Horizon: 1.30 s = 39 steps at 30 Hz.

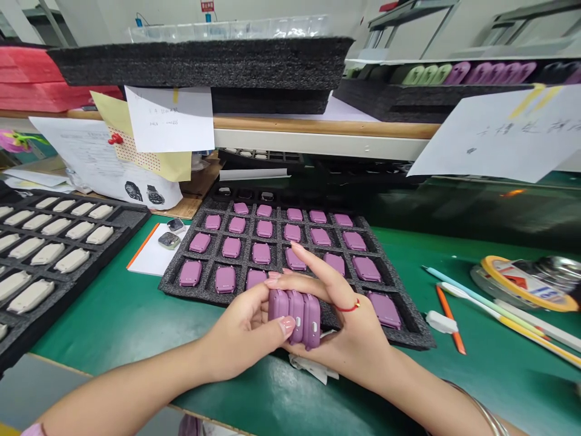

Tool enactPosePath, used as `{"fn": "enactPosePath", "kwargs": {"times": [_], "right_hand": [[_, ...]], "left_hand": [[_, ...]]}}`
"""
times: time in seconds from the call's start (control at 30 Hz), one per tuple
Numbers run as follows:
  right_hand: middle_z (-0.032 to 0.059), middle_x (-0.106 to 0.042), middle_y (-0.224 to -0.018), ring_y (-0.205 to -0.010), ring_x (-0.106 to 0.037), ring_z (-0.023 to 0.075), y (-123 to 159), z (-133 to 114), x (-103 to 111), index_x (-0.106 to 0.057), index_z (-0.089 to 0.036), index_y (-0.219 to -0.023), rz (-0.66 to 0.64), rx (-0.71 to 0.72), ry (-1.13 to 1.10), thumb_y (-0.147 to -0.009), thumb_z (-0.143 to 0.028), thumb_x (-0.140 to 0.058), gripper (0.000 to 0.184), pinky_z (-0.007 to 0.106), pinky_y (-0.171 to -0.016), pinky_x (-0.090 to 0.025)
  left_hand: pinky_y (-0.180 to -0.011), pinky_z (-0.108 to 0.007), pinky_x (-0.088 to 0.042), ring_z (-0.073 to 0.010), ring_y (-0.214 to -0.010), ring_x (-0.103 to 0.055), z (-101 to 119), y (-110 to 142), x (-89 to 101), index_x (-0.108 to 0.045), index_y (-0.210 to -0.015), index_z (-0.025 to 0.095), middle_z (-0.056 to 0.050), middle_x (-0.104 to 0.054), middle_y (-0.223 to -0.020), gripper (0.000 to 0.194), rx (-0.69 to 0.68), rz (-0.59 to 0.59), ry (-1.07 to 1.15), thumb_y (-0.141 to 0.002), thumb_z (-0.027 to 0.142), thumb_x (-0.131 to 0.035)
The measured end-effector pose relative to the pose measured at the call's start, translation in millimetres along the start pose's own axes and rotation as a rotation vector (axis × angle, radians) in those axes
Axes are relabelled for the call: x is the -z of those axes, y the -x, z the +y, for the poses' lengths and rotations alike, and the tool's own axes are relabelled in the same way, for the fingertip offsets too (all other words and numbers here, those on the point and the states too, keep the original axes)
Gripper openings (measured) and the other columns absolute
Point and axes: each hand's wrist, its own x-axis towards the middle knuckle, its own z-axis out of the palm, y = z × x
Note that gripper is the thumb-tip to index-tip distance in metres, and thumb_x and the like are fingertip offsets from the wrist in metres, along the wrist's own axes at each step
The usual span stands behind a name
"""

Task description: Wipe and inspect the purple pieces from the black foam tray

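three purple watch cases point(294, 318) sit pressed together side by side between the person's two hands, just above the front edge of a black foam tray point(169, 284). each case has its long axis running roughly up and down in the view, tipped a little, and the row of three runs left to right. the left hand point(240, 330) is curled around the row's left end, with its thumb point(287, 325) pressed on the front. the right hand point(345, 321) cups the row from the right and below, one finger lying across the top and the index finger point(296, 246) stretched out over the tray. a red thread bracelet point(349, 307) circles the right wrist.

the tray holds rows of purple cases point(261, 253) in its square slots, all lying flat, and it rests on a green table point(91, 315). to its left is a second foam tray point(131, 218) of pale cases point(57, 242), and a white card point(149, 254) carrying two watch bodies point(169, 240). to the right lie pens point(490, 303) and a roll of tape point(521, 281).
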Motion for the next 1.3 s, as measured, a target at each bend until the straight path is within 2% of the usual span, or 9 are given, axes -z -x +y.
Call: {"fn": "enactPosePath", "kwargs": {"times": [0.23,0.47,0.6,0.67,0.73,0.83,0.9,1.1,1.3], "right_hand": [[0.0012,-0.073,-0.123,-0.120,-0.068,0.0232,-1,2,-4,-0.022,-0.036,-0.158,-0.020,-0.022,-0.007,-0.072,-0.010,-0.084,0.109,0.028,-0.089,-0.066],[-0.0009,-0.073,-0.123,-0.120,-0.068,0.0214,-1,-2,-4,-0.020,-0.040,-0.158,-0.025,-0.051,-0.031,-0.068,-0.010,-0.088,0.116,0.020,-0.079,-0.066],[0.0029,-0.070,-0.129,-0.122,-0.066,0.0243,-1,-1,-4,-0.021,-0.038,-0.158,-0.032,-0.042,0.011,-0.074,-0.012,-0.083,0.108,0.023,-0.077,-0.068],[0.0055,-0.065,-0.138,-0.122,-0.067,0.0260,-1,1,-3,-0.022,-0.037,-0.158,-0.043,-0.029,0.027,-0.076,-0.012,-0.081,0.105,0.027,-0.080,-0.068],[0.0059,-0.065,-0.138,-0.120,-0.067,0.0271,-1,3,-2,-0.020,-0.037,-0.159,-0.062,-0.041,0.015,-0.075,-0.012,-0.081,0.107,0.033,-0.087,-0.067],[0.0048,-0.071,-0.130,-0.118,-0.069,0.0272,-1,3,1,-0.015,-0.035,-0.160,-0.077,-0.080,-0.024,-0.074,-0.014,-0.084,0.112,0.040,-0.098,-0.062],[0.0032,-0.071,-0.130,-0.119,-0.069,0.0251,-1,3,1,-0.014,-0.036,-0.160,-0.080,-0.058,-0.020,-0.075,-0.015,-0.083,0.111,0.039,-0.104,-0.058],[0.0017,-0.071,-0.129,-0.125,-0.065,0.0223,0,1,-3,-0.015,-0.035,-0.161,-0.072,0.055,0.082,-0.084,-0.018,-0.076,0.099,0.036,-0.109,-0.054],[0.0114,-0.056,-0.147,-0.135,-0.056,0.0275,-1,-3,4,-0.012,-0.033,-0.161,-0.139,0.186,0.146,-0.089,-0.026,-0.073,0.094,0.048,-0.113,-0.048]], "left_hand": [[-0.089,-0.037,-0.055,-0.0250,-0.100,-0.069,1,-1,-1.4,-0.063,-0.112,0.014,-0.010,-0.071,-0.105,0.042,-0.019,0.026,-0.037,-0.082,0.042,-0.073],[-0.091,-0.037,-0.054,-0.0242,-0.099,-0.070,-8,-3,4.0,-0.064,-0.116,0.017,-0.010,-0.073,-0.106,0.048,-0.042,-0.036,0.143,-0.087,0.055,-0.066],[-0.088,-0.035,-0.055,-0.0224,-0.093,-0.070,-5,-3,1.6,-0.065,-0.107,0.015,-0.007,-0.073,-0.091,0.044,-0.048,-0.007,0.066,-0.086,0.053,-0.070],[-0.087,-0.036,-0.056,-0.0220,-0.091,-0.070,-1,-3,0.9,-0.066,-0.100,0.015,-0.005,-0.072,-0.086,0.036,-0.025,0.014,-0.019,-0.086,0.047,-0.071],[-0.092,-0.037,-0.055,-0.0229,-0.098,-0.071,2,-2,0.8,-0.067,-0.106,0.016,-0.007,-0.074,-0.099,0.032,-0.002,-0.013,-0.045,-0.085,0.039,-0.074],[-0.100,-0.039,-0.053,-0.0252,-0.114,-0.068,3,-2,0.6,-0.062,-0.122,0.019,-0.010,-0.071,-0.124,0.047,-0.010,-0.103,0.055,-0.079,0.026,-0.080],[-0.100,-0.040,-0.053,-0.0266,-0.115,-0.069,2,-3,0.3,-0.062,-0.122,0.019,-0.011,-0.071,-0.125,0.049,-0.021,-0.139,0.099,-0.077,0.026,-0.082],[-0.092,-0.035,-0.054,-0.0237,-0.101,-0.070,0,-4,0.8,-0.072,-0.103,0.016,-0.007,-0.075,-0.104,0.031,-0.070,-0.021,-0.118,-0.079,0.035,-0.079],[-0.082,-0.033,-0.056,-0.0228,-0.089,-0.069,-1,-3,0.6,-0.072,-0.100,0.015,-0.006,-0.074,-0.091,0.044,-0.144,0.138,-0.283,-0.067,0.040,-0.088]]}}
